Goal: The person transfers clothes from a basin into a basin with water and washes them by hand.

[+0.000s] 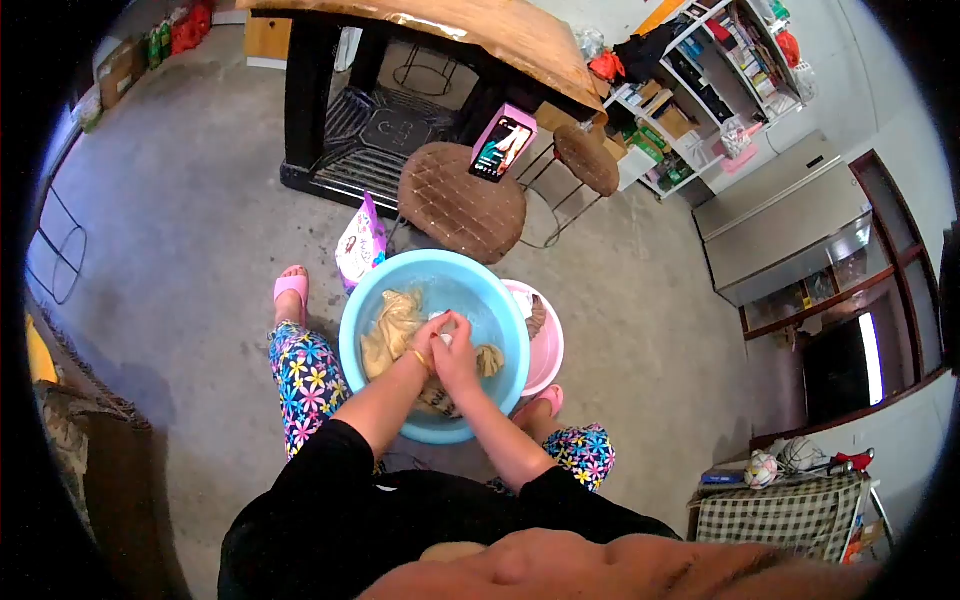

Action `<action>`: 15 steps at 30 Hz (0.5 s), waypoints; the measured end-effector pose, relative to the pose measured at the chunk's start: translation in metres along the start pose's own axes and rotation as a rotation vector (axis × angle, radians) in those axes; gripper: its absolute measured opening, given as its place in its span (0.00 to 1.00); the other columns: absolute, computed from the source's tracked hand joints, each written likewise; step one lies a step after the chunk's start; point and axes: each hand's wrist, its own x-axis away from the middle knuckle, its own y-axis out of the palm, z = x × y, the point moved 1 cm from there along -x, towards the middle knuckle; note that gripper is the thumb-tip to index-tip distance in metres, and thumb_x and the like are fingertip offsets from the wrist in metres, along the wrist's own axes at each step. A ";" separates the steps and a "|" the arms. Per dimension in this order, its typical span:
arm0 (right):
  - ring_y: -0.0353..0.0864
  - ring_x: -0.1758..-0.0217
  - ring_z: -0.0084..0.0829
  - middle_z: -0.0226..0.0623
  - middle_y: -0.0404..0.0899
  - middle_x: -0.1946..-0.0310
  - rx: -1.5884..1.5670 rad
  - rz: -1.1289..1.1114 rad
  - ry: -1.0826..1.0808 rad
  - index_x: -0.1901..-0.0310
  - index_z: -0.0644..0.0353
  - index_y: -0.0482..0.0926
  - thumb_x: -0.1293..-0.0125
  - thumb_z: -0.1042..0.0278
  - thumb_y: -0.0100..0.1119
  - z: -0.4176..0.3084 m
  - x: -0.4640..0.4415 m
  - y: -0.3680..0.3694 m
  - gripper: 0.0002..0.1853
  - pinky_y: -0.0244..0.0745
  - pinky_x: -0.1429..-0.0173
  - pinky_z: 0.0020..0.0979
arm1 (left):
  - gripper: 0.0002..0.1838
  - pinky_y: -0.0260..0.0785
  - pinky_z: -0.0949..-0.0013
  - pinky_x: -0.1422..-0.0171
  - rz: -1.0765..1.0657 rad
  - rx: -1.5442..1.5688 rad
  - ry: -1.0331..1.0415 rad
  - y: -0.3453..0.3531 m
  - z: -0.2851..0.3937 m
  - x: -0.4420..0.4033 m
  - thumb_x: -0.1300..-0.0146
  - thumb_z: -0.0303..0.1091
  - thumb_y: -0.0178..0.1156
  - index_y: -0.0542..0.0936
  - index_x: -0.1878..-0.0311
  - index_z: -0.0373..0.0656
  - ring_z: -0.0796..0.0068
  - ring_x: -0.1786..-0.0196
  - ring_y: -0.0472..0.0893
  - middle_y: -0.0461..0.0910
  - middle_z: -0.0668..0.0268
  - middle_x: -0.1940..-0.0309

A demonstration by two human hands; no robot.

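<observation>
A light blue basin [508, 310] of water stands on the floor between my feet. Beige wet clothing [393, 325] lies bunched in it, with a darker patterned part near the front and another beige bunch at the right. Over the middle of the basin, my left hand [428, 338] and my right hand [457, 358] are closed together, fingers bent toward each other. A small bit of something pale shows between them and looks like cloth; most of it is hidden by my fingers.
Touching the basin's right side is a pink basin [549, 358] with cloth in it. A purple-and-white bag [361, 243] stands at the back left. Behind, a phone [502, 150] leans against a pink box on a brown stool [455, 205], near a wooden-topped table [480, 28].
</observation>
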 end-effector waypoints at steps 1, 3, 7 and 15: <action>0.74 0.58 0.56 0.56 0.75 0.63 0.013 -0.011 0.002 0.53 0.60 0.65 0.41 0.62 0.48 -0.006 0.002 -0.001 0.16 0.68 0.56 0.47 | 0.16 0.70 0.63 0.55 0.013 0.012 0.022 -0.003 0.000 -0.002 0.39 0.47 0.51 0.74 0.57 0.45 0.65 0.60 0.77 0.77 0.61 0.59; 0.74 0.58 0.55 0.55 0.76 0.63 0.071 -0.072 -0.012 0.52 0.59 0.65 0.39 0.63 0.46 0.004 -0.007 0.005 0.15 0.68 0.56 0.46 | 0.17 0.70 0.64 0.55 0.060 0.021 0.040 -0.017 -0.002 -0.012 0.39 0.47 0.50 0.74 0.57 0.44 0.65 0.59 0.77 0.77 0.61 0.59; 0.75 0.57 0.52 0.54 0.76 0.62 0.309 -0.182 0.054 0.52 0.58 0.66 0.38 0.64 0.43 0.030 -0.036 0.017 0.14 0.69 0.55 0.45 | 0.18 0.69 0.65 0.53 0.214 0.034 0.084 -0.031 -0.010 -0.028 0.39 0.47 0.48 0.75 0.56 0.43 0.65 0.58 0.77 0.77 0.61 0.60; 0.74 0.54 0.53 0.52 0.76 0.59 0.357 -0.206 0.200 0.50 0.57 0.69 0.38 0.62 0.41 0.076 -0.069 0.042 0.16 0.67 0.51 0.46 | 0.22 0.68 0.66 0.53 0.390 0.033 0.206 -0.100 -0.024 -0.083 0.39 0.48 0.47 0.75 0.54 0.38 0.66 0.58 0.76 0.77 0.61 0.59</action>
